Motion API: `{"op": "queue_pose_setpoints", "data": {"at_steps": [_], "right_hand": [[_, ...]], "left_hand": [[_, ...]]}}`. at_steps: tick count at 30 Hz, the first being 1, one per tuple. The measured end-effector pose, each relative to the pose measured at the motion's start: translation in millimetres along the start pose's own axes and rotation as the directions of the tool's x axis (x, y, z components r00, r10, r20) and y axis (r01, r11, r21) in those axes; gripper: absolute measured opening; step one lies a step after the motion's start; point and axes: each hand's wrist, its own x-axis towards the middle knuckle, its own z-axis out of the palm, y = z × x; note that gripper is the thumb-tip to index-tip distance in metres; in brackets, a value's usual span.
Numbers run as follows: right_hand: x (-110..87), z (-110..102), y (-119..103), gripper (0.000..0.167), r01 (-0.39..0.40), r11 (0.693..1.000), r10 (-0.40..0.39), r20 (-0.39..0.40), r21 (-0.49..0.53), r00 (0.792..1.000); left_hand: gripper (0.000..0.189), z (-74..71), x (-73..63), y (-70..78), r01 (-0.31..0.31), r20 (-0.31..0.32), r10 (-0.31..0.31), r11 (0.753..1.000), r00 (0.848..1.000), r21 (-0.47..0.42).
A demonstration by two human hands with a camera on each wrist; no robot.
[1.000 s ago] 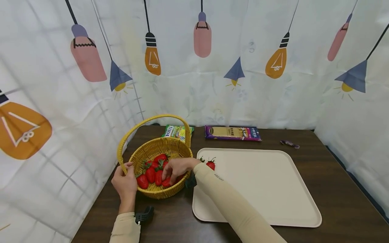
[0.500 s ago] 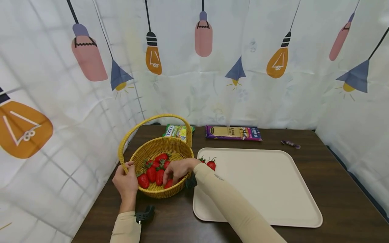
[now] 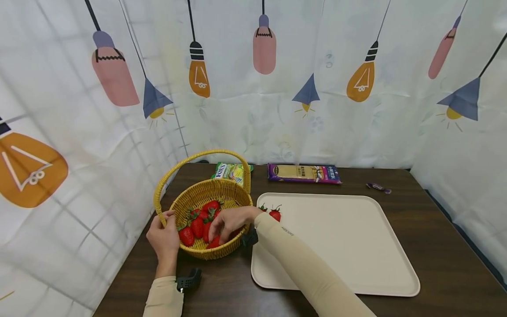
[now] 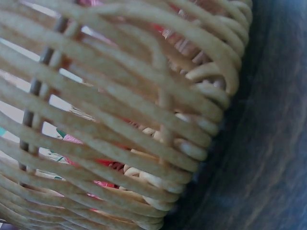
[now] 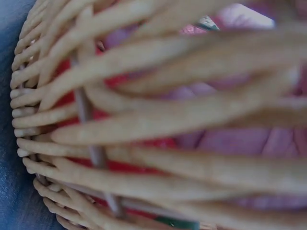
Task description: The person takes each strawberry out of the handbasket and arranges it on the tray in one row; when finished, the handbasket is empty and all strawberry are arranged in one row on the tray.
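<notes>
In the head view, a yellow woven basket (image 3: 206, 251) with an arched handle stands at the left of the table, holding several red strawberries (image 3: 196, 226). My left hand (image 3: 164, 240) grips the basket at the foot of its handle (image 3: 159, 193). Inside the basket, near its front right wall, my right hand (image 3: 229, 222) has its thumb and bent fingers around a strawberry (image 3: 214, 242); the fingertips are partly hidden. Both wrist views are filled by basket weave (image 4: 110, 96), with red fruit (image 5: 67, 81) and a blurred part of my right hand (image 5: 230, 139) showing through the gaps.
A cream tray (image 3: 332, 246) lies right of the basket, with strawberries (image 3: 275, 215) at its left edge, partly behind my right wrist. Behind are a green and yellow packet (image 3: 229, 172), a purple packet (image 3: 304, 173) and a small purple wrapped item (image 3: 378, 188).
The strawberry at my right fingers has shifted, first slightly right, then left toward the basket's front, along with the fingertips. My left hand keeps its grip on the basket.
</notes>
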Motion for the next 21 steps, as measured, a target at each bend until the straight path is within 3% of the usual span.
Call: {"op": "queue_pose_setpoints", "data": {"at_steps": [7, 12, 17, 21], "right_hand": [[2.2, 6, -3, 0.027, -0.027, 0.999, 0.029, 0.048, -0.029, 0.998], [0.7, 7, -5, 0.022, -0.012, 1.000, 0.012, 0.022, -0.009, 1.000], [-6.9, 7, -9, 0.019, 0.051, 0.999, -0.050, -0.097, 0.011, 0.994], [-20.1, 10, -16, 0.019, 0.050, 0.997, -0.032, -0.268, 0.062, 0.963]], "left_hand": [[0.014, 0.3, 0.1, 0.0, 0.009, 0.002, -0.009, 1.000, 1.000, -0.001], [0.015, 0.6, 0.0, -0.1, 0.003, 0.001, -0.003, 1.000, 1.000, 0.004], [0.015, 0.3, -0.2, -0.7, 0.001, -0.005, -0.001, 1.000, 1.000, 0.003], [0.014, -0.2, 0.5, -1.4, 0.003, -0.002, -0.003, 1.000, 1.000, -0.003]]}}
